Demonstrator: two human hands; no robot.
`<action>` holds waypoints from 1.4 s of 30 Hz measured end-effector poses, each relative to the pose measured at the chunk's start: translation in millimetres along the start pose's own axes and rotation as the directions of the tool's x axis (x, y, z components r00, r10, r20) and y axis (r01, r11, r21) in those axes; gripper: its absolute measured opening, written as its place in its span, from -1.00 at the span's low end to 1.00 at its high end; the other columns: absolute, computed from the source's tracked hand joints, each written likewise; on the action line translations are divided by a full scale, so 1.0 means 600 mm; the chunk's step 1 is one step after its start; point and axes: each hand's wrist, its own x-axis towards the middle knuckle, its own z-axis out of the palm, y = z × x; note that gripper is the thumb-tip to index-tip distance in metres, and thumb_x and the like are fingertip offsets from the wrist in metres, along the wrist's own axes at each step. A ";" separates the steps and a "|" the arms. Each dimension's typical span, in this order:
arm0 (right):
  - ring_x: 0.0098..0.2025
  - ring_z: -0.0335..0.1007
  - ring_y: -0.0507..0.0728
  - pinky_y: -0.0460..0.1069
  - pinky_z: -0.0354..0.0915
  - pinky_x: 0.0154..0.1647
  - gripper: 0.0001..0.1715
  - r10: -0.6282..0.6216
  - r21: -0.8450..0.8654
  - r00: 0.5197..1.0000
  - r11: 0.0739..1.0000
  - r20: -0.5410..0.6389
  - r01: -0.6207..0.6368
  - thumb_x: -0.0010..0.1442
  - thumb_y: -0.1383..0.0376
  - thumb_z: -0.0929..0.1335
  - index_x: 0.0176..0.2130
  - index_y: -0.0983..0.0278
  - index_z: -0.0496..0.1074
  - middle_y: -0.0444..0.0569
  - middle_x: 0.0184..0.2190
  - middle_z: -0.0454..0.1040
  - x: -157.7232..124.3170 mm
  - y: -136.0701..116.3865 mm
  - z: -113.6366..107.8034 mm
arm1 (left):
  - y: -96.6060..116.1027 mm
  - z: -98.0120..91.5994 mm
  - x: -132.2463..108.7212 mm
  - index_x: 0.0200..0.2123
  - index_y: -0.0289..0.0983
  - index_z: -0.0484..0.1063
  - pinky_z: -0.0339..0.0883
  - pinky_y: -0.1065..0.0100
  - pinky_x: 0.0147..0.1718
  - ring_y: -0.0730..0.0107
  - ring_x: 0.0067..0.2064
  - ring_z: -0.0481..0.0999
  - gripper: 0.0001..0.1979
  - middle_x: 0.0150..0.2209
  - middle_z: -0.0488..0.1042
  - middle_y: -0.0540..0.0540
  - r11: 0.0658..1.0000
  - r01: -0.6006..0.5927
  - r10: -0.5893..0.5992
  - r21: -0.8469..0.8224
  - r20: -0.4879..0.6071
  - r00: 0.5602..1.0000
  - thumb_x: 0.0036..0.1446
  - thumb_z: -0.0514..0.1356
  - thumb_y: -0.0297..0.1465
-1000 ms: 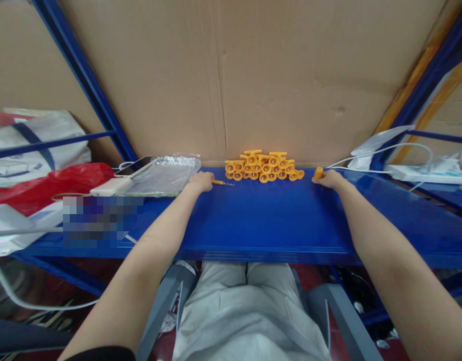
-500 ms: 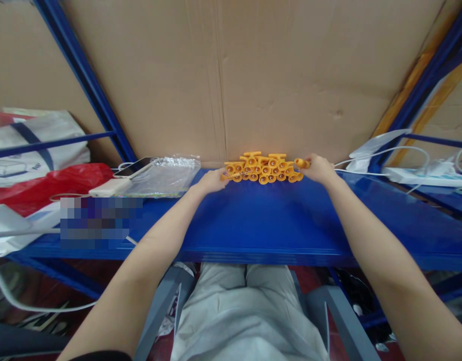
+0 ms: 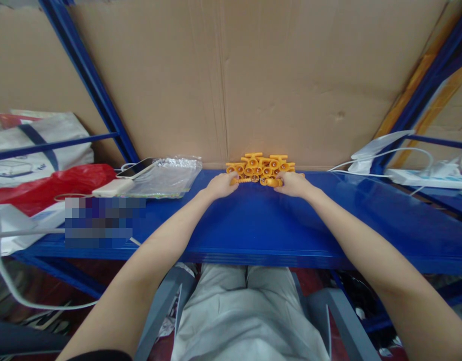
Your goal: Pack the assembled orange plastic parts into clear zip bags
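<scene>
A stack of yellow-orange plastic pieces (image 3: pixel 256 163) with round, cup-like open ends leans near the cardboard at the back of the blue shelf. My left hand (image 3: pixel 222 185) is closed at the stack's left front, pinching a slim ridged orange piece (image 3: pixel 245 180) that points right. At the front right, my right hand (image 3: pixel 294 184) is closed on a yellow-orange plastic piece (image 3: pixel 273 182) with a rounded end, which points left toward the other piece. A narrow gap lies between the two held pieces. The fingers partly hide both pieces and the lower stack.
Along the left lie a clear plastic pouch (image 3: pixel 165 176), a phone (image 3: pixel 138 168), a white box (image 3: pixel 113 188) and a red bag (image 3: pixel 84 180). White cables and a power strip (image 3: pixel 428 177) lie to the right. Blue posts (image 3: pixel 90 80) flank the cardboard backing (image 3: pixel 283 75).
My right hand has moved left and slightly down, carrying its piece from beside the stack to its front. My left hand has shifted a little right with its ridged piece.
</scene>
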 end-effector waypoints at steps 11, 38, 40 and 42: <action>0.04 0.48 0.42 0.21 0.36 -0.02 -0.61 0.039 0.000 0.999 0.999 -0.014 -0.039 0.16 0.23 0.37 -0.03 0.32 0.50 0.24 -0.05 0.56 -0.004 -0.009 -0.001 | 0.001 -0.001 -0.002 0.07 -0.18 0.42 0.41 0.24 -0.03 0.10 0.03 0.57 -0.67 -0.03 0.59 -0.15 1.000 -0.008 0.008 -0.003 -0.007 1.000 0.28 0.09 -0.30; 0.08 0.47 0.42 0.19 0.34 0.01 -0.50 0.152 0.000 0.988 0.988 -0.024 -0.152 0.16 0.28 0.33 0.08 0.42 0.41 0.31 0.00 0.53 -0.011 -0.029 -0.001 | 0.009 0.005 -0.002 0.00 -0.21 0.49 0.44 0.24 -0.13 0.06 -0.06 0.61 -0.68 -0.11 0.62 -0.17 1.000 0.004 -0.004 0.001 -0.137 0.991 0.19 0.15 -0.32; 0.08 0.47 0.42 0.19 0.34 0.01 -0.49 0.164 0.007 0.986 0.986 -0.014 -0.164 0.16 0.27 0.34 0.08 0.42 0.41 0.32 0.01 0.53 -0.010 -0.027 0.000 | 0.010 0.004 -0.003 0.00 -0.21 0.50 0.44 0.25 -0.14 0.06 -0.06 0.61 -0.68 -0.12 0.62 -0.17 1.000 0.001 0.000 0.004 -0.135 0.991 0.19 0.15 -0.32; 0.08 0.47 0.42 0.19 0.35 0.00 -0.47 0.167 0.008 0.986 0.986 -0.010 -0.167 0.17 0.25 0.34 0.09 0.42 0.41 0.32 0.02 0.52 -0.009 -0.026 0.001 | 0.011 0.002 -0.005 -0.01 -0.21 0.50 0.44 0.25 -0.14 0.06 -0.06 0.60 -0.68 -0.12 0.62 -0.18 1.000 0.000 0.001 0.009 -0.124 0.992 0.19 0.15 -0.33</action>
